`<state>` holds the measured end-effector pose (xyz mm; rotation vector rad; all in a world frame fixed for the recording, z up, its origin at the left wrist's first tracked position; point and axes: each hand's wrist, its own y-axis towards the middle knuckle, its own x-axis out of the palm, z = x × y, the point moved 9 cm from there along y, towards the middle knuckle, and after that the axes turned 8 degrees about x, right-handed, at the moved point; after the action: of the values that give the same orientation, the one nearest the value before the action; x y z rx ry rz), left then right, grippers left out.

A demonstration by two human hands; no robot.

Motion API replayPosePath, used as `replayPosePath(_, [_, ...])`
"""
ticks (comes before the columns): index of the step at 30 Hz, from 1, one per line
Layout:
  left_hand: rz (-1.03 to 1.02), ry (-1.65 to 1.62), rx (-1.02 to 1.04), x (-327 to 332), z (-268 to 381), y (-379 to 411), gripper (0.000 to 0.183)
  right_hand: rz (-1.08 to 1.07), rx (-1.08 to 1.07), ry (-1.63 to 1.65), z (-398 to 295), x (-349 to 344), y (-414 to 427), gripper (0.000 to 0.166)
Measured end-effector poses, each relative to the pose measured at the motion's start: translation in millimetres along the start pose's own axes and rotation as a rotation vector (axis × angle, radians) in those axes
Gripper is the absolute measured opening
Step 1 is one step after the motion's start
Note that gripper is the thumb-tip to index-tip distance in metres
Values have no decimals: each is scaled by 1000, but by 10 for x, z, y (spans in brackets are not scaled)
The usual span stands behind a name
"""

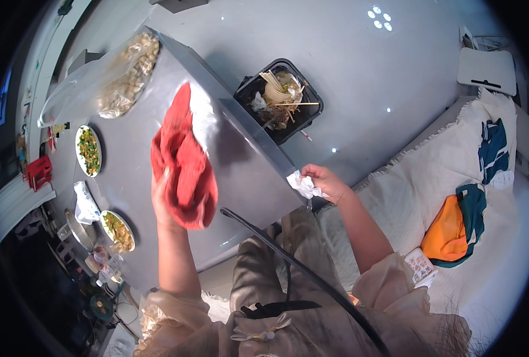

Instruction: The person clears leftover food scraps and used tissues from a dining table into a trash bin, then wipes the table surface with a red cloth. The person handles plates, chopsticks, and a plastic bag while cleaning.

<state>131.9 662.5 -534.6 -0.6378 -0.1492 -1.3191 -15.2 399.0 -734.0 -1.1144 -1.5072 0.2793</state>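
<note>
A folded red cloth (184,156) is gripped in my left hand (160,196), held over the grey table (242,178). The cloth hides most of my left fingers. My right hand (329,183) pinches a crumpled white tissue (306,184) beside the table's right edge. Beyond that edge, on the floor, stands a black waste bin (315,118). Inside it lie a stack of pale disposable bowls or plates (277,91), chopsticks (298,104) and food scraps.
At the table's far end lies a clear plastic bag (132,76) of brownish lumps. Two dishes of food, one with chopped greens (88,151) and one with noodle-like food (118,232), sit along the left side. Clothing (447,232) lies on the covered sofa (380,214) at right.
</note>
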Motion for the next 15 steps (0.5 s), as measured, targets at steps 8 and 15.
replayPosePath(8, [65,-81,-43,-518,26,-723,58,120,112,-182,-414,250,309,29])
replayPosePath(15, [113,-123,-38,-615,37,-1011,60,134,74,-332,-1194,687,1041,31])
